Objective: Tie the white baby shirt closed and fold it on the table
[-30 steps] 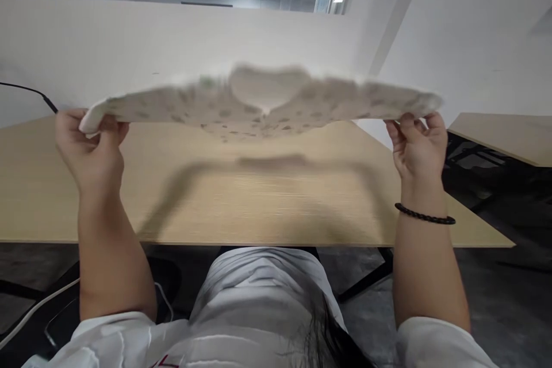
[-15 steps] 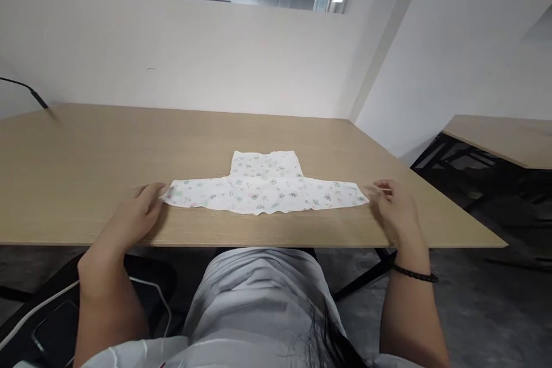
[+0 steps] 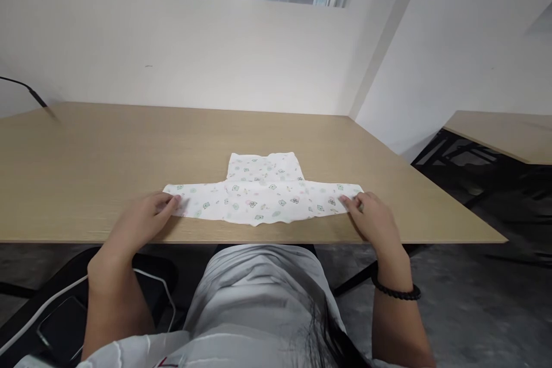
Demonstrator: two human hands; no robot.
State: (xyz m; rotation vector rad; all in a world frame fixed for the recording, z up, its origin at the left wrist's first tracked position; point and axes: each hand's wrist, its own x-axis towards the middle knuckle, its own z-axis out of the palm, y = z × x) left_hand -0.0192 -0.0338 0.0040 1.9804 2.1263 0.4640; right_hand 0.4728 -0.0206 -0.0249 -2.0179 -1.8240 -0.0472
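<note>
A small white baby shirt (image 3: 265, 198) with a print of little animals and leaves lies spread on the table, its long sleeves out to both sides. Its body stretches away from me in a short block. My left hand (image 3: 144, 215) pinches the end of the left sleeve between thumb and fingers. At the opposite cuff, my right hand (image 3: 373, 218), with a black braided bracelet (image 3: 397, 292) on its wrist, is closed on the right sleeve's end. The fingertips partly cover both cuffs.
The wooden table (image 3: 129, 138) reaches back to a white partition (image 3: 194, 52). A black cable or stand (image 3: 32, 92) is at the far left. A second table (image 3: 504, 129) stands to the right. Below left, a phone (image 3: 62, 325) and white cable (image 3: 47, 302) rest on a black seat.
My right hand has moved left onto the right cuff, and my left hand slightly right over the left one. The shirt's sleeves lie a little closer to me.
</note>
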